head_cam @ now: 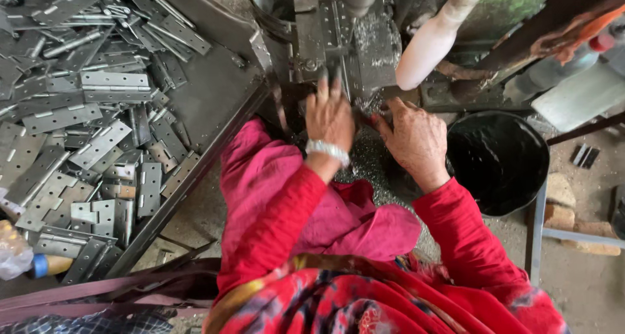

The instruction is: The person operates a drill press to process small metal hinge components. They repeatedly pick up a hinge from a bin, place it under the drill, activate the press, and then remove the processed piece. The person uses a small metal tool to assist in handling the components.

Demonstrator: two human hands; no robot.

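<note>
The left hand [330,116] is pressing flat, fingers stretched, against a metal hinge plate [335,28] sitting in the drilling machine [364,44]. The right hand [416,142] is resting beside it, fingers curled; its hold cannot be told. A black bucket [498,161] is standing just right, and a tray [215,99] heaped with hinges [78,112] is lying left.

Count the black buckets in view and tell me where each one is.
1. The black bucket stands on the floor just right of the right hand, below the machine. Others may be hidden outside the picture.
</note>
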